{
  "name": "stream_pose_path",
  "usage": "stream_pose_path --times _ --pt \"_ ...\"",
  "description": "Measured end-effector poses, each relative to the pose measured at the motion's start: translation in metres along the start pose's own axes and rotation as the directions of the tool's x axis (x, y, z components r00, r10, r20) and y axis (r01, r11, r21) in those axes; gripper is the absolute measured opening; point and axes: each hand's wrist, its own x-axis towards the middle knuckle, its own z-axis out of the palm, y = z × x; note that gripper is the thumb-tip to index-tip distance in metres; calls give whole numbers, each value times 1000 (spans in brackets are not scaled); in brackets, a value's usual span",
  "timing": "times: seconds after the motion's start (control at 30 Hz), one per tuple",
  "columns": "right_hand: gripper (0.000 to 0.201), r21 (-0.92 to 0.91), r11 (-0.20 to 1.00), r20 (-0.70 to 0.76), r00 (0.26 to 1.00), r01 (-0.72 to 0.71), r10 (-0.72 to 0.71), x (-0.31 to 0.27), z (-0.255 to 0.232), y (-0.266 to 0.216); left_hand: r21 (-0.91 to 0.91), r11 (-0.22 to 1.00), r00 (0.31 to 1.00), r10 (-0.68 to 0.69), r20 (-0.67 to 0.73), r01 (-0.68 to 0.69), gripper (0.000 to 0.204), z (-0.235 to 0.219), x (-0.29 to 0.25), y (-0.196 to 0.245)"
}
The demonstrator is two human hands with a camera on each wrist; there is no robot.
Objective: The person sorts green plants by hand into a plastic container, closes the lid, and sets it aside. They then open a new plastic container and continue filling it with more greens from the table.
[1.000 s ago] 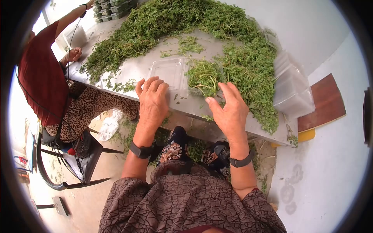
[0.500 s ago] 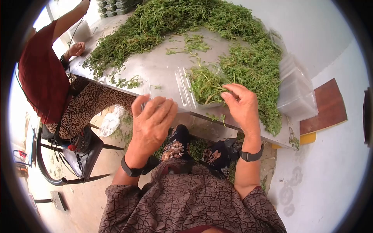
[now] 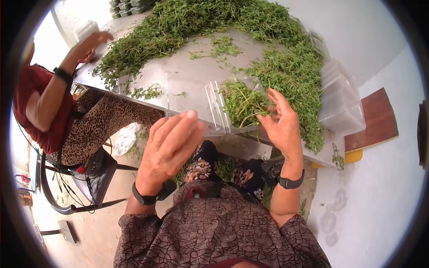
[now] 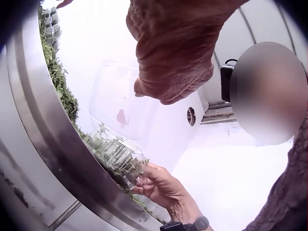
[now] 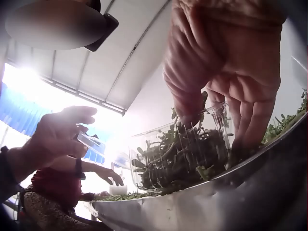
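Note:
A clear plastic clamshell box [image 3: 258, 85] filled with leafy green sprigs [image 3: 239, 100] sits at the table's front edge. Its hinged lid [image 3: 187, 96] lies opened out to the left. My right hand [image 3: 283, 129] grips the box's right side; in the right wrist view its thumb dips into the sprigs [image 5: 178, 156] while the fingers stand outside the wall. My left hand [image 3: 167, 149] is at the lid's near left edge, fingers bent. In the right wrist view the left hand [image 5: 57, 134] pinches a clear plastic corner between thumb and fingers.
A large heap of greens [image 3: 214, 18] curves around the back and right of the metal table [image 3: 201, 67]. Nested clear boxes [image 3: 342, 102] stand at the right edge. Filled boxes [image 3: 127, 6] are stacked at the back left. Another person [image 3: 44, 102] sits at the left.
My right hand has come in from the right to the box's side, and its fingers have spread. The left hand has moved down and left. The box has shifted slightly right; the other person's arm has lowered.

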Motion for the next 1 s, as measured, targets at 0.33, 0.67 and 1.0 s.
stream_pose_path --times 0.33,0.67,1.0 --pt "31 67 997 -11 999 -32 33 0 3 1 -34 979 942 -203 -267 201 34 21 -12 2" --pt "38 -303 928 60 976 217 -209 5 3 -4 -152 985 956 36 -293 -83 43 24 -11 19" --pt "29 -232 964 -102 982 133 -160 -13 -3 -1 -264 962 926 -41 -375 -64 36 32 -15 25"
